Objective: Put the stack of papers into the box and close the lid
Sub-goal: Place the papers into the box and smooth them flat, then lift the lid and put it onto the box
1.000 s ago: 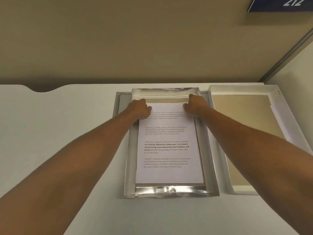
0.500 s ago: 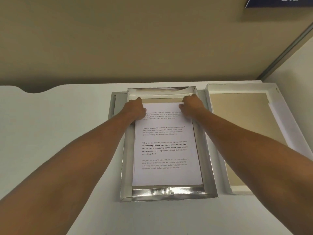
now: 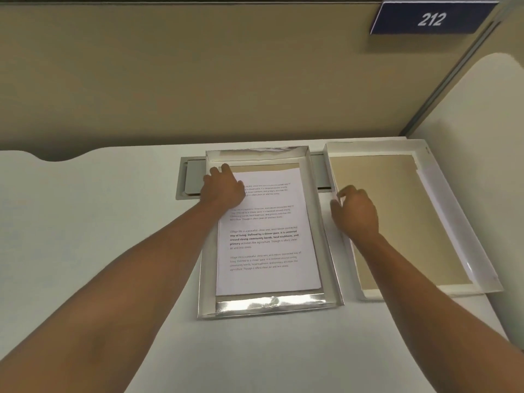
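The stack of papers (image 3: 266, 245), white with printed text, lies flat inside the shallow silver-lined box (image 3: 323, 251) in the middle of the desk. My left hand (image 3: 224, 187) rests on the stack's far left corner, fingers curled down on the paper. My right hand (image 3: 354, 212) hovers over the left rim of the lid (image 3: 476, 251), fingers loosely apart and holding nothing. The lid is a white tray with a tan inside, lying upside down just right of the box.
A grey cable-port cover (image 3: 192, 180) is set into the white desk (image 3: 99, 222) behind the box. A tan partition (image 3: 198, 80) rises behind the desk, with a blue "212" sign (image 3: 431, 19) at top right. A white panel (image 3: 482, 109) stands on the right.
My right hand has left the far right corner of the papers and moved right to the lid's left rim. My left hand stays on the papers.
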`<state>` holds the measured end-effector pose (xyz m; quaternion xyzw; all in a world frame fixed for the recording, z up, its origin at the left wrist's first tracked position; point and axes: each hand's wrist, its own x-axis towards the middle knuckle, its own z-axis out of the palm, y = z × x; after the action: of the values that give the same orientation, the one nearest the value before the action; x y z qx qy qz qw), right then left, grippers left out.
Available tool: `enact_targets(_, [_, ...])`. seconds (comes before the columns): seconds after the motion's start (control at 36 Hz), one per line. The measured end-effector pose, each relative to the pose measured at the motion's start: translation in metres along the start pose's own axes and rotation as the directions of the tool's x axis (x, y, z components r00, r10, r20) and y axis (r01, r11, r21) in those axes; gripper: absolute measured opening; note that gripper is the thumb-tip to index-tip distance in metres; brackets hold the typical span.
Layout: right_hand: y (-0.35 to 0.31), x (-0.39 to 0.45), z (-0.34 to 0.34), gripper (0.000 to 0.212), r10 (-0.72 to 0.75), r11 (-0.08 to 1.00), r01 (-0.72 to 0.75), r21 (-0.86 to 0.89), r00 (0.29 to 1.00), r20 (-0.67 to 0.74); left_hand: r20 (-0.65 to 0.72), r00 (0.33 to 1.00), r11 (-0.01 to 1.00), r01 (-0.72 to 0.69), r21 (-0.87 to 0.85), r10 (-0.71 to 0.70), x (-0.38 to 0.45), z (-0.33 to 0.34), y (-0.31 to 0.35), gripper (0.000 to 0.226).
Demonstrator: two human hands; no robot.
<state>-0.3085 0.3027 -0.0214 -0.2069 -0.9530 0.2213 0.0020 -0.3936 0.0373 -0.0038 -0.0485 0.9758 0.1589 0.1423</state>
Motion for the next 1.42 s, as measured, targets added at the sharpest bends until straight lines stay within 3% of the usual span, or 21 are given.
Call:
enact_targets(0.17, [0.027,-0.045,-0.006,0.051,0.17,0.984,-0.152,-0.093,0.96,0.224,0.006,1.0,0.998,-0.021,-0.053,0.021,-0.036,0.004,0.004,0.055])
enact_targets(0.28, [0.032,-0.068,-0.013,0.033,0.209,0.972,-0.163,-0.17,0.929,0.305,0.013,0.999,0.993,-0.034,-0.109,0.036,-0.06,0.005,0.007,0.057])
enact_targets(0.39, [0.029,-0.083,-0.028,0.007,0.175,0.977,-0.143,-0.157,0.96,0.217,0.02,0.999,0.986,-0.035,-0.16,0.039,-0.08,0.004,0.009,0.059])
enact_targets(0.44, [0.024,-0.088,-0.038,0.014,0.127,0.983,-0.106,-0.15,0.982,0.141,0.023,0.999,0.981,-0.037,-0.192,0.042,-0.089,0.003,0.01,0.062])
enact_targets(0.53, [0.015,-0.094,-0.057,0.01,0.055,0.99,-0.051,-0.128,0.998,0.025,0.018,0.998,0.967,-0.052,-0.251,0.059,-0.102,0.0,0.012,0.062])
enact_targets(0.69, [-0.016,-0.113,-0.108,0.021,-0.063,0.994,0.048,-0.096,0.985,-0.161,0.01,0.997,0.895,-0.058,-0.441,0.07,-0.127,-0.009,0.019,0.057])
enact_targets(0.86, [-0.053,-0.139,-0.17,0.033,-0.215,0.977,0.209,-0.05,0.955,-0.206,0.055,0.996,0.781,-0.022,-0.625,0.072,-0.149,-0.014,0.023,0.052])
enact_targets(0.94, [-0.068,-0.15,-0.199,0.032,-0.261,0.947,0.297,0.126,0.935,-0.239,0.084,0.995,0.719,0.023,-0.695,0.05,-0.16,-0.018,0.022,0.051])
enact_targets(1.06, [-0.078,-0.166,-0.226,0.023,-0.244,0.726,0.314,0.611,0.949,-0.198,0.131,0.99,0.63,0.071,-0.774,0.049,-0.172,-0.022,0.015,0.054])
enact_targets(1.17, [-0.081,-0.168,-0.235,0.015,-0.295,0.432,0.238,0.87,0.949,-0.113,0.239,0.971,0.461,0.209,-0.862,0.006,-0.179,-0.028,0.003,0.065])
enact_targets(1.31, [-0.067,-0.154,-0.209,0.021,-0.264,0.208,-0.034,0.977,0.96,0.09,0.359,0.922,0.191,0.33,-0.924,0.144,-0.188,-0.034,-0.024,0.073])
enact_targets(1.42, [-0.047,-0.139,-0.173,0.033,-0.217,0.098,-0.239,0.966,0.942,0.255,0.386,0.919,0.149,0.372,-0.916,0.081,-0.192,-0.029,-0.049,0.068])
